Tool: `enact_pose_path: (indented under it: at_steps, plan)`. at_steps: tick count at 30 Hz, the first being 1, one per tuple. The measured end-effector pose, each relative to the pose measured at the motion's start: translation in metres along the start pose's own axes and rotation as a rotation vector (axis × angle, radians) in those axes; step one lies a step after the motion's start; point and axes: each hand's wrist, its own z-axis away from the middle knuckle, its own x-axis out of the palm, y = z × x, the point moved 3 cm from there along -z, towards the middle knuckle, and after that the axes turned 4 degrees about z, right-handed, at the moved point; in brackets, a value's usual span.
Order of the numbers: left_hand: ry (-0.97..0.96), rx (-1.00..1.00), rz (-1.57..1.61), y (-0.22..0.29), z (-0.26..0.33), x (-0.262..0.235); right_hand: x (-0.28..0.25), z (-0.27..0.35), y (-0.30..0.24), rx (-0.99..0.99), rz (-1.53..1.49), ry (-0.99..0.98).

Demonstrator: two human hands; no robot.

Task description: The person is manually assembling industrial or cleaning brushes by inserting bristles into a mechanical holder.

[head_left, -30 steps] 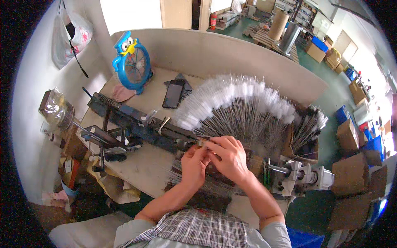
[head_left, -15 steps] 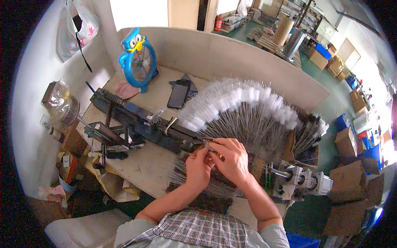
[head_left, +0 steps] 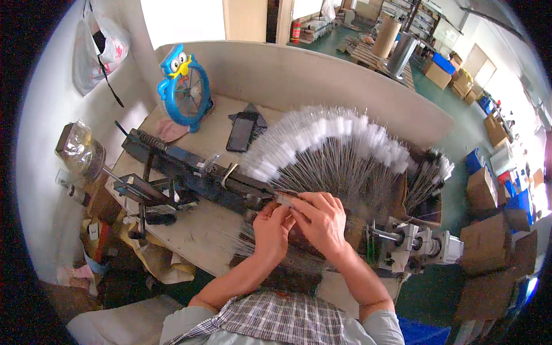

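At the right hand: thumb and fingers appear closed on a small pale piece, its detail too small to tell.
Just beside it, left hand: fingers curled inward; whether they grip anything cannot be told.
Left of the hands: long dark bar, its near end just beside the piece.
Beyond the hands: fan of white-tipped wires.
Right of the hands: shaft-and-motor unit.
Handling, as judged: light, even pinch; wrists steady; piece kept square to the bar's end; knuckles clear of the wires.
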Motion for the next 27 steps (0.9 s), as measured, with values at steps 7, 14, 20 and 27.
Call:
enact_pose_path:
  at_steps: [7,14,20,27]
  plan:
    - [0.014,-0.021,0.001,-0.002,-0.001,-0.005,0.001,-0.002,-0.001,-0.032,-0.032,-0.018]
    - [-0.012,-0.012,-0.022,-0.002,-0.004,-0.004,0.004,-0.003,0.000,-0.019,-0.049,-0.040]
    - [-0.013,-0.029,-0.044,-0.002,-0.004,-0.003,-0.007,-0.009,-0.004,-0.019,-0.047,-0.061]
    - [0.018,-0.100,0.185,0.003,-0.005,-0.006,-0.019,0.004,0.008,0.048,0.164,-0.109]
